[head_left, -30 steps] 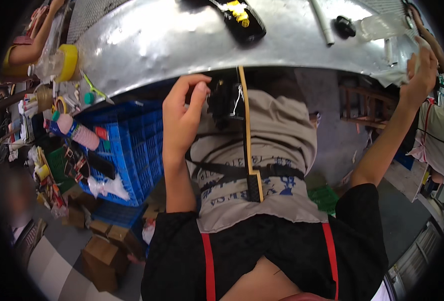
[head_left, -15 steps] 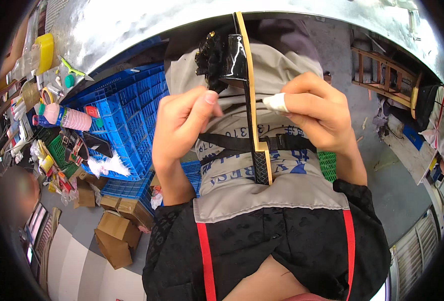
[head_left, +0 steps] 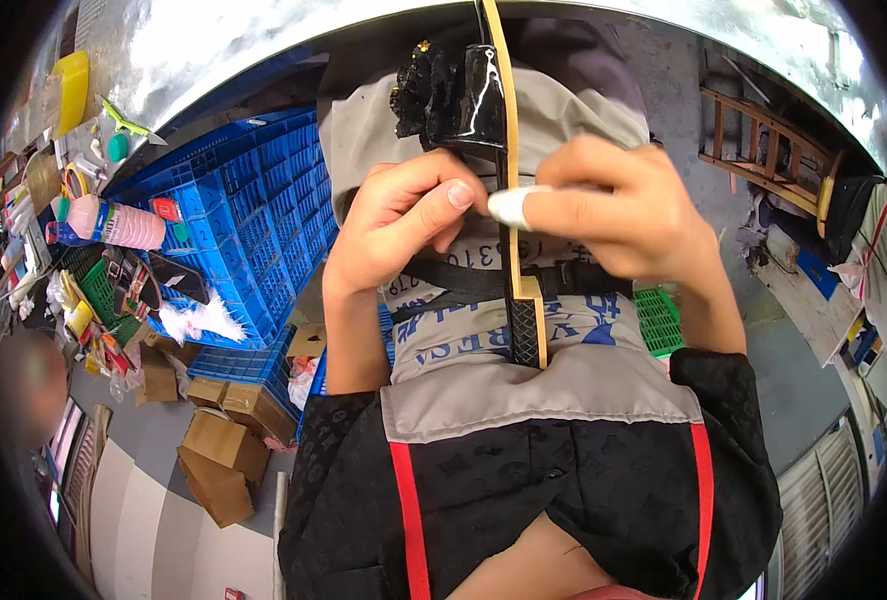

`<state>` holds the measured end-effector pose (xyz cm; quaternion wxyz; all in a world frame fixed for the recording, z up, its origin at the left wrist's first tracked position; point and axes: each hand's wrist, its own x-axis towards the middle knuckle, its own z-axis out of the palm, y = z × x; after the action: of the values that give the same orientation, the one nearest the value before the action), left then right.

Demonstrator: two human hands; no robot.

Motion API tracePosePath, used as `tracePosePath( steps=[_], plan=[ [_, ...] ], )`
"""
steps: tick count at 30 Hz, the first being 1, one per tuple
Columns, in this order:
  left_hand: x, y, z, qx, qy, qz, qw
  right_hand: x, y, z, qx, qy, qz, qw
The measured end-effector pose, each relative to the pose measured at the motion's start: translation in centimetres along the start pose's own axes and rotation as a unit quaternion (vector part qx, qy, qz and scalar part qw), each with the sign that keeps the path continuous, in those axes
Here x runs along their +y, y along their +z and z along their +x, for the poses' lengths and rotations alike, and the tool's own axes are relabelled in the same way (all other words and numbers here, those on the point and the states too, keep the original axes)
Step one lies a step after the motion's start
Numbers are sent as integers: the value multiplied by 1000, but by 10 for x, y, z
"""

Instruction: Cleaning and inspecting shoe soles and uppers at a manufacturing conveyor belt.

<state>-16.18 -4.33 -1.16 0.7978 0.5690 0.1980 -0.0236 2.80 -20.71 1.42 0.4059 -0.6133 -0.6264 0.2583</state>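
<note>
A slip-on sandal (head_left: 512,130) stands on edge, upright across my lap over a grey apron (head_left: 553,385). Its sole edge is tan, its heel bottom black and cross-hatched. The glossy black strap (head_left: 483,100) carries a black fabric flower (head_left: 425,95) with gold specks. Just below the strap, my left hand (head_left: 403,215) is closed, thumb against bent fingers. My right hand (head_left: 613,205), slightly blurred, reaches over the sole from the right with its fingers bent. A white cover wraps one of its fingertips, close to the left fingers. Whatever either hand pinches is hidden.
A metal-topped table (head_left: 263,40) edges the far side. On the left stand blue plastic crates (head_left: 233,230), a pink bottle (head_left: 128,225) and cardboard boxes (head_left: 223,460). A wooden rack (head_left: 763,140) and a green basket (head_left: 656,320) are on the right.
Both hands have moved toward each other and now meet at the sandal's sole. The sandal's strap end has shifted slightly away from me.
</note>
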Motion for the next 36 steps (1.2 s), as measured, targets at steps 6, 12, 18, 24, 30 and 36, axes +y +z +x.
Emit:
tracePosePath(
  steps=[6, 12, 18, 24, 30, 36],
  plan=[
    [-1, -2, 0, 2, 3, 2, 1000, -3, -2, -1, -84, 5, 81, 993],
    [0, 2, 0, 9, 19, 50, 999, -6, -7, 4, -19, 33, 19, 999],
    [6, 9, -1, 28, 7, 96, 995, -12, -5, 1, -34, 34, 35, 998],
    [16, 8, 0, 2, -51, 98, 994, -14, -6, -1, -79, 63, 78, 992],
    [22, 11, 2, 0, -57, 104, 993, -11, -6, 3, -24, 46, 67, 996],
    [20, 12, 1, 5, -51, 103, 993, -6, -9, 1, -73, 28, 92, 993]
  ],
)
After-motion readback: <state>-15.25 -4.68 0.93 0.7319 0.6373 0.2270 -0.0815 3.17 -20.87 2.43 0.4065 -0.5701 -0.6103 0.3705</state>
